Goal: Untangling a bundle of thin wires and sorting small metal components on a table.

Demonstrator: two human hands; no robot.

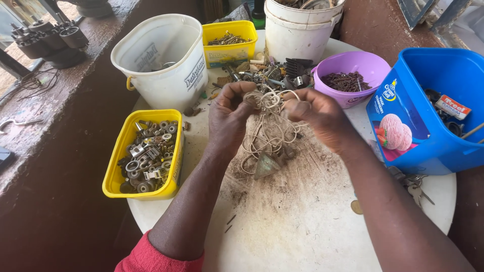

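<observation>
**Tangled cord, both hands engaged above the worktop**

Your left hand (229, 118) is closed, pinching the top of a tangled bundle of pale cord (267, 126); your right hand (320, 116) is closed on the same knot from the right side. The cord hangs between them, its loops trailing down to a small greenish weight (265, 165) that rests on the dusty round worktop (302, 221). Judgement: keep the knot pinched with one hand and draw one loop at a time with the other; pulling both ways at once would likely tighten it. Let the weight stay on the worktop so the strands hang slack. To the left sits a yellow tub (113, 171) of metal parts, at far right a blue tub (428, 146), well apart from the cord
</observation>
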